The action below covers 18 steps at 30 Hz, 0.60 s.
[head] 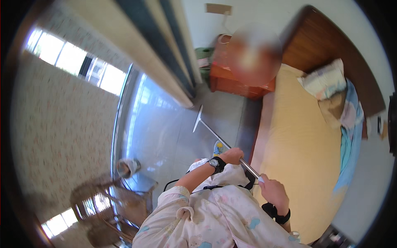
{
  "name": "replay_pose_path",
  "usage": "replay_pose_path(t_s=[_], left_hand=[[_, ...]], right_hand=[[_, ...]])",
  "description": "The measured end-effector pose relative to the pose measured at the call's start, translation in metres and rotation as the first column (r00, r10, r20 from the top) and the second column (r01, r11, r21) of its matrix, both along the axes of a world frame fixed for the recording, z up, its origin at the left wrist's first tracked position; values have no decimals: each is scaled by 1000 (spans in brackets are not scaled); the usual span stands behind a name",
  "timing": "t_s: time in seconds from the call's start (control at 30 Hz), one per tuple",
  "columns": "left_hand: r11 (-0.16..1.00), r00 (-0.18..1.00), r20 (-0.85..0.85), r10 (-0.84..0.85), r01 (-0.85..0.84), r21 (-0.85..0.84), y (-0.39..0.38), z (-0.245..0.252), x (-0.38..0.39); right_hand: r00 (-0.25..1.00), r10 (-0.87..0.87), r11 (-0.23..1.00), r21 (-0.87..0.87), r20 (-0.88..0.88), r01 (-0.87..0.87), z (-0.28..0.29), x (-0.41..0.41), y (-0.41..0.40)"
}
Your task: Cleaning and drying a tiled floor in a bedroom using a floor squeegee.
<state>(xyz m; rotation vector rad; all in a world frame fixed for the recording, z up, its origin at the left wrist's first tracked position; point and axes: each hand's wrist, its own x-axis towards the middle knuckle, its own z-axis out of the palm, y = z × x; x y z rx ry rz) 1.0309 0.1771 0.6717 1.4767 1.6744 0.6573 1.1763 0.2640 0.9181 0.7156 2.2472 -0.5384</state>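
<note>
A floor squeegee with a metal pole (214, 132) slants from my hands toward the upper left. My left hand (233, 156), with a watch at its wrist, is closed around the middle of the pole. Near the pole's upper end, my right hand (275, 191) grips the light-coloured handle end; a black band circles that wrist. The wide flat head (198, 119) is at the grey floor, just below the striped curtain. One blue and yellow shoe (218, 148) shows beside the pole.
A bed with a yellow sheet (304, 155) runs along the right, with a pillow (325, 79) near its wooden headboard (322, 40). Ahead stands a reddish wooden nightstand (238, 83), partly blurred. A striped curtain (155, 40) hangs at upper left. A chair (96, 201) and a bin (128, 167) are at lower left.
</note>
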Motion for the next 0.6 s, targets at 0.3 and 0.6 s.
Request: replay_pose_path(t_s=[0.3,0.6], left_hand=[[728,729,-67,-682,667,-157,35,-26,-45],[302,278,-141,-950,933,-194,-4,-67,-104]], right_hand=[[710,-696,715,-203,-110,669,-66,9,-82],[80,-961,170,-338,-266,926,-120,-90,-225]])
